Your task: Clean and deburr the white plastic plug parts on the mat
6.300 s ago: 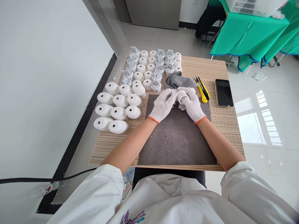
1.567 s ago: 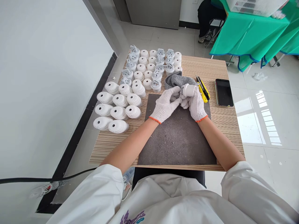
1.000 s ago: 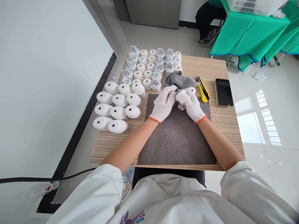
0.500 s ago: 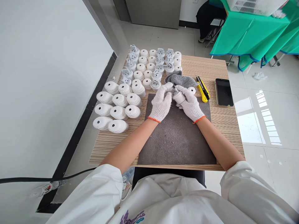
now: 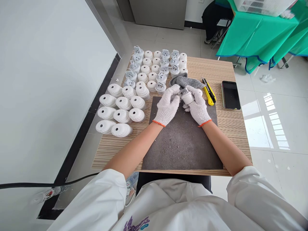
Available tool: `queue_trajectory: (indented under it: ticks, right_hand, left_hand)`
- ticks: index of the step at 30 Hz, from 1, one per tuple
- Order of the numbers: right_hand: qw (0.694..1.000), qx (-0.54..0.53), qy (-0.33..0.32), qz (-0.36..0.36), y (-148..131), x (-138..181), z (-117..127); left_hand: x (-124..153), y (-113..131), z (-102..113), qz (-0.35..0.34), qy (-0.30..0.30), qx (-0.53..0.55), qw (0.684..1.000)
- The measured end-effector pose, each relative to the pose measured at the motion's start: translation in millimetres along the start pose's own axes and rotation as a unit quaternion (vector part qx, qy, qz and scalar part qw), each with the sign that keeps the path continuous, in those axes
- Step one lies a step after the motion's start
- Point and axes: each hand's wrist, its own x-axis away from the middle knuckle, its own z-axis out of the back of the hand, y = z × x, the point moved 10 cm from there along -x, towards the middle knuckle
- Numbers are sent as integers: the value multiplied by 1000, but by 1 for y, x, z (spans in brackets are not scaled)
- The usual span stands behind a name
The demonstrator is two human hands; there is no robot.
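My right hand [image 5: 197,104], in a white knit glove with an orange cuff, grips a white cylindrical plastic part [image 5: 188,98]. The part is tilted, and a grey bracket-like piece on its top faces up and left. My left hand [image 5: 167,104], gloved the same way, pinches at the left edge of that bracket; what lies between its fingertips is too small to make out. Just beyond the hands is a crumpled grey cloth [image 5: 189,82]. A yellow box cutter [image 5: 209,92] lies right of my right hand. Beneath both hands is a dark grey mat [image 5: 183,141].
Several white rounded parts with a dark centre hole [image 5: 122,115] stand in rows at the left. Among the far rows are white parts with grey brackets [image 5: 160,87]. A black phone [image 5: 231,95] lies near the table's right edge. A person in dark clothing [image 5: 211,21] is beyond.
The white part has shifted slightly right and its bracket now shows more clearly. My right fingers have moved around it a little; my left fingertips stay close to its top.
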Motion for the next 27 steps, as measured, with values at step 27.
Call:
queue_trajectory:
  ticks: [27]
  right_hand:
    - [999,-37,-21,4,-5,1,-2]
  left_hand:
    - [4,-7,-6,31,-52,17,998]
